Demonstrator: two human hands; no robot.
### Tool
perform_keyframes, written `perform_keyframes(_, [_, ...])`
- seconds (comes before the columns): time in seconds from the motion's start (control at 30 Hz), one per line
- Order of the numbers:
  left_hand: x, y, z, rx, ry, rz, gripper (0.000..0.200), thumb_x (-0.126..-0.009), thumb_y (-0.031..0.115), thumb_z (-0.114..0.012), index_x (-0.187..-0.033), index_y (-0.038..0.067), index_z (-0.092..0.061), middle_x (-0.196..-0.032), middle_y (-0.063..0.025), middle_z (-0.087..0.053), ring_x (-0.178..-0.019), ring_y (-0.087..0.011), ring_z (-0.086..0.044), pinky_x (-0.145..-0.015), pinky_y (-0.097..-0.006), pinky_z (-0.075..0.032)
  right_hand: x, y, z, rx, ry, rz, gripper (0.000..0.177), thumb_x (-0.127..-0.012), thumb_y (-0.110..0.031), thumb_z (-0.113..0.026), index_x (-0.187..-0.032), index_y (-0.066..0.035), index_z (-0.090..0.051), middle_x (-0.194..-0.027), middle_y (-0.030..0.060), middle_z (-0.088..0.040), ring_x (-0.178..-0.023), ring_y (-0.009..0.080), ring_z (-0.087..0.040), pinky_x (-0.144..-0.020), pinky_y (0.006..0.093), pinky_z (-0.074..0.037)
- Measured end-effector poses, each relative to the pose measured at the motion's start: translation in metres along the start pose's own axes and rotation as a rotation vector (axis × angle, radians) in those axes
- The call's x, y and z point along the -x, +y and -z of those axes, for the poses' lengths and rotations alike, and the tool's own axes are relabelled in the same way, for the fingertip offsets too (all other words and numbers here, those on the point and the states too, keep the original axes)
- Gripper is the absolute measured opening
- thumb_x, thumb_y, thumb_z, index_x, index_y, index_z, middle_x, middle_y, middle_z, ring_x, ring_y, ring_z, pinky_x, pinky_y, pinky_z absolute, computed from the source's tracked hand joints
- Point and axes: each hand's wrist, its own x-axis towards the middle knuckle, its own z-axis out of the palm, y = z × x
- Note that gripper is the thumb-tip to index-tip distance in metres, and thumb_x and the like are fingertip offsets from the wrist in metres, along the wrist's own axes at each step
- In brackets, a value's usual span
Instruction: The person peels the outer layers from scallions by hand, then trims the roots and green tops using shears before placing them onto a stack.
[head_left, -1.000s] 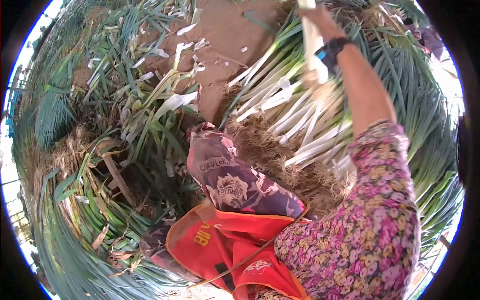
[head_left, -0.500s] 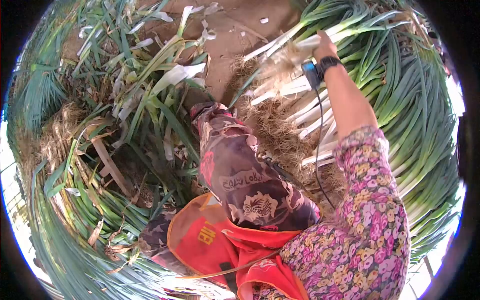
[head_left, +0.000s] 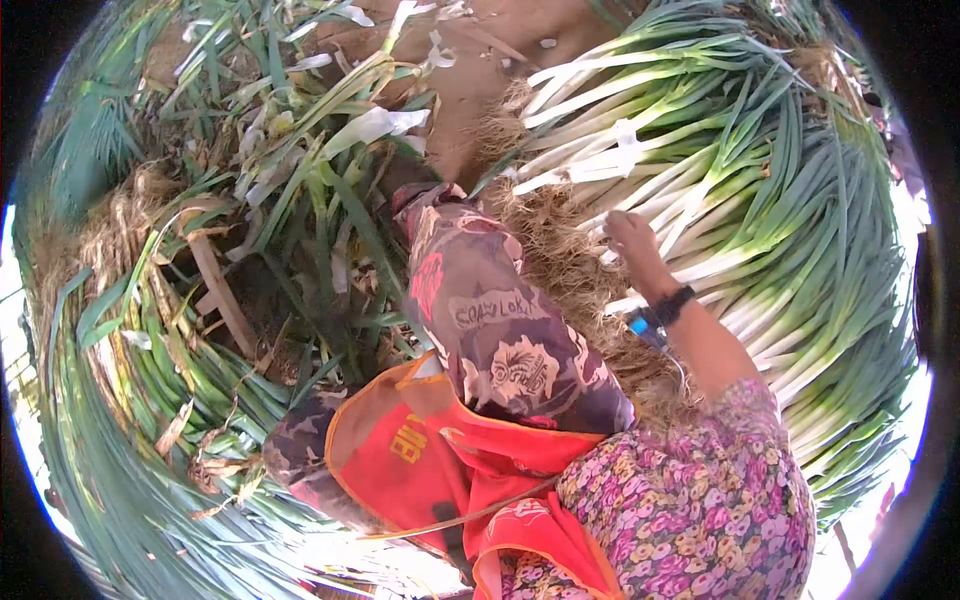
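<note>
My right hand (head_left: 634,250) is over the white stalks near the root ends of a long row of green onions (head_left: 690,210). Its fingers look curled, with nothing visible in them, though the hand is slightly blurred. A dark band and a small blue-and-black device (head_left: 645,326) with a cable are on that wrist. The onions lie side by side, roots (head_left: 560,240) toward my leg and green leaves pointing right. My left hand is out of view.
A camouflage-patterned leg (head_left: 480,300) and a red apron (head_left: 400,450) are in the middle. Loose leaves and peelings (head_left: 330,150) cover the ground at upper left, beside a wooden piece (head_left: 222,295). More green onions (head_left: 130,470) are piled along the left.
My right hand has let go of the green onions it held at the far end of the row. They now lie there, and the hand has come back toward me.
</note>
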Motion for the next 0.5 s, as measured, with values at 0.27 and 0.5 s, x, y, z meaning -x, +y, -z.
perform_keyframes(0.27, [0.152, -0.115, -0.018, 0.017, -0.206, 0.38, 0.066, -0.081, 0.045, -0.058, -0.136, 0.012, -0.041, -0.13, -0.0171, -0.05, -0.12, -0.0299, -0.047, -0.098, -0.0383, -0.039, 0.161, -0.013, 0.041, 0.167, -0.094, -0.38, 0.027, -0.09, -0.034, -0.054, -0.099, -0.008, -0.059, -0.078, 0.0045, -0.056, -0.07, 0.0115, -0.055, -0.056, 0.0256, -0.047])
perform_keyframes(0.5, [0.316, -0.191, -0.086, 0.035, -0.564, 0.775, 0.07, -0.079, 0.049, -0.059, -0.136, 0.012, -0.041, -0.131, -0.0172, -0.049, -0.122, -0.0302, -0.046, -0.099, -0.0383, -0.038, 0.173, 0.048, 0.045, 0.095, -0.329, -0.338, 0.026, -0.091, -0.033, -0.053, -0.098, -0.008, -0.058, -0.072, 0.0008, -0.052, -0.062, 0.0091, -0.048, -0.051, 0.0237, -0.04])
